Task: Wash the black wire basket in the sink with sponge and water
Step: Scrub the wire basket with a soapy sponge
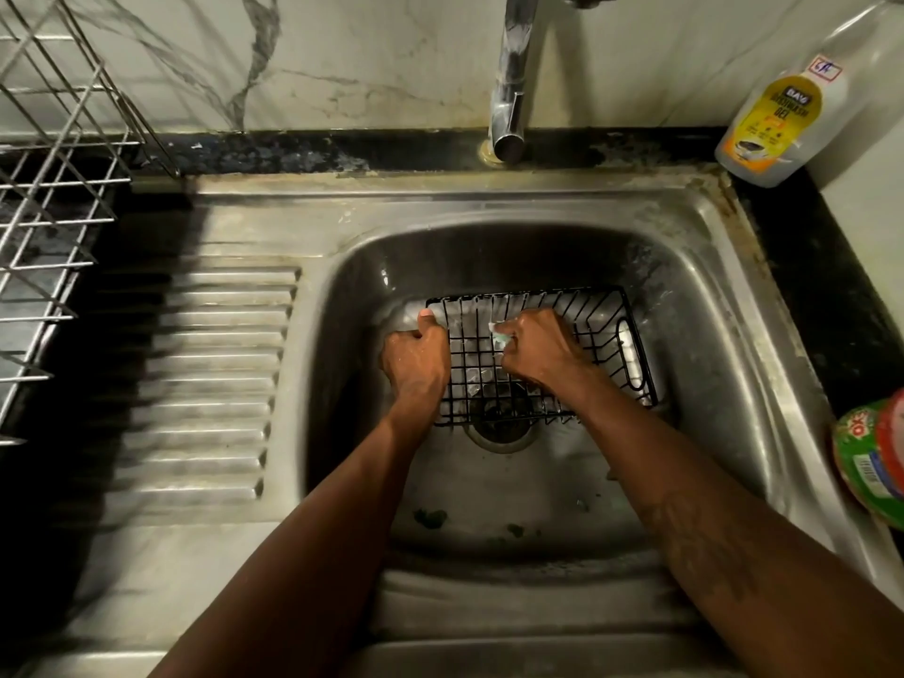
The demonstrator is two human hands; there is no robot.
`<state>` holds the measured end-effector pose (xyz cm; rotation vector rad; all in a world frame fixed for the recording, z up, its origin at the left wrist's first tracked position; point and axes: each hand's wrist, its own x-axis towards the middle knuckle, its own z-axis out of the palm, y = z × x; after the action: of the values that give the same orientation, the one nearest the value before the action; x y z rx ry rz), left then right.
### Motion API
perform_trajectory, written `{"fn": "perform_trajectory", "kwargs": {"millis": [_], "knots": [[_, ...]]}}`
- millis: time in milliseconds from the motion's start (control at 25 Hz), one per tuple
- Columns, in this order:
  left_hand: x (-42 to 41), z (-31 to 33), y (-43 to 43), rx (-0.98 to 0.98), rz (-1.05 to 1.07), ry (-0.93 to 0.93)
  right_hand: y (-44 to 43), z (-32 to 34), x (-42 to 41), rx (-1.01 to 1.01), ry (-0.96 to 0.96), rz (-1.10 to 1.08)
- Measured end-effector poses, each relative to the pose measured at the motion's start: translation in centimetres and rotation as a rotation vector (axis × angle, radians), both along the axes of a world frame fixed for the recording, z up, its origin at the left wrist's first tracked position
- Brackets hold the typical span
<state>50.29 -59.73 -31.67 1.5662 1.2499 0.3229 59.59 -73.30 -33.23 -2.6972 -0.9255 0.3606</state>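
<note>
The black wire basket [601, 330] lies in the steel sink [724, 296], over the drain. My left hand [416, 359] grips the basket's left rim, thumb hooked over the top wire. Inside the basket, my right hand [533, 345] clutches a pale, soapy sponge [499, 333] against the wires. Most of the sponge is hidden in the fist. The chrome tap [511, 90] stands above the basin, and no water is seen running from it.
A dishwash gel bottle [778, 115] stands on the black counter at the back right. A green and red round tub [875, 457] sits at the right edge. A steel dish rack [49, 212] fills the left, beside the ribbed drainboard [215, 384].
</note>
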Motion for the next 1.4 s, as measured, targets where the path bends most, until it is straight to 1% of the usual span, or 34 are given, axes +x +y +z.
{"fn": "perform_trajectory", "kwargs": {"millis": [120, 240, 280, 360, 400, 440, 480, 560, 600, 640, 680, 760, 800, 840, 880, 920, 960, 1000, 1040, 1080, 1120, 1160, 1200, 1280, 1320, 1360, 1400], "knots": [[0.0, 0.4, -0.2, 0.026, -0.002, 0.015, 0.1, -0.4, 0.4, 0.04, 0.027, -0.048], [0.0, 0.3, -0.3, 0.032, -0.013, 0.015, 0.2, 0.5, -0.1, 0.196, 0.034, -0.132], [0.0, 0.4, -0.4, 0.028, -0.008, 0.016, 0.1, 1.0, -0.2, 0.302, -0.033, -0.144], [0.1, 0.4, -0.2, 0.028, 0.018, 0.015, -0.1, 1.6, 0.0, 0.478, -0.316, -0.075], [0.2, 0.3, -0.2, 0.013, 0.023, 0.008, -0.5, 1.3, 0.5, 0.517, -0.417, -0.033], [0.1, 0.3, -0.2, 0.005, 0.023, 0.001, -0.7, 0.6, 1.0, 0.5, -0.459, -0.006], [0.1, 0.4, -0.3, 0.007, 0.021, 0.0, -0.9, 0.2, 1.2, 0.446, -0.413, 0.023], [0.1, 0.5, -0.3, 0.007, 0.013, 0.0, -0.8, 0.1, 1.1, 0.285, -0.162, -0.019], [0.0, 0.4, -0.3, 0.005, 0.011, 0.001, -0.7, 0.1, 1.0, 0.231, -0.071, -0.063], [0.0, 0.3, -0.3, 0.01, 0.009, 0.008, -0.7, 0.3, 0.9, 0.235, -0.057, -0.092], [0.0, 0.4, -0.3, 0.011, 0.016, 0.011, -0.8, 0.4, 0.9, 0.289, -0.111, -0.091], [0.0, 0.5, -0.3, 0.006, 0.016, 0.018, -1.1, 0.6, 0.7, 0.388, -0.29, -0.041], [0.1, 0.5, -0.3, 0.01, 0.015, 0.022, -1.3, 0.7, 0.7, 0.395, -0.34, -0.014], [0.0, 0.7, -0.3, 0.011, 0.019, 0.026, -1.5, 0.6, 0.8, 0.351, -0.324, 0.014], [0.0, 0.7, -0.3, 0.008, 0.022, 0.034, -1.7, 0.8, 0.7, 0.27, -0.257, -0.006], [-0.1, 0.9, -0.5, -0.002, 0.022, 0.042, -1.6, 0.9, 0.5, 0.156, -0.142, -0.063], [-0.1, 0.9, -0.5, -0.007, 0.018, 0.048, -1.6, 0.9, 0.4, 0.092, -0.026, -0.149], [-0.2, 1.0, -0.6, -0.015, 0.016, 0.045, -1.7, 0.9, 0.6, 0.101, 0.031, -0.211], [-0.1, 0.9, -0.5, -0.01, 0.018, 0.036, -1.8, 1.1, 0.6, 0.153, 0.041, -0.239], [-0.1, 1.0, -0.5, 0.001, 0.028, 0.028, -1.9, 1.6, 0.7, 0.242, -0.033, -0.237], [-0.1, 1.0, -0.3, 0.0, 0.039, 0.03, -1.8, 1.9, 0.7, 0.325, -0.167, -0.193], [-0.1, 1.1, -0.2, -0.02, 0.046, 0.03, -2.0, 1.9, 0.9, 0.36, -0.257, -0.161], [0.0, 0.9, -0.2, -0.036, 0.054, 0.026, -2.3, 1.7, 1.0, 0.368, -0.293, -0.14], [0.0, 1.0, -0.1, -0.034, 0.055, 0.029, -2.3, 1.6, 1.1, 0.309, -0.068, -0.262], [0.0, 1.0, -0.2, -0.026, 0.052, 0.029, -2.4, 1.3, 1.0, 0.213, 0.058, -0.332], [-0.1, 1.0, -0.1, -0.018, 0.045, 0.025, -2.5, 1.0, 1.2, 0.18, 0.14, -0.389], [-0.1, 1.3, -0.2, -0.018, 0.041, 0.018, -2.7, 0.9, 1.4, 0.187, 0.158, -0.419]]}}
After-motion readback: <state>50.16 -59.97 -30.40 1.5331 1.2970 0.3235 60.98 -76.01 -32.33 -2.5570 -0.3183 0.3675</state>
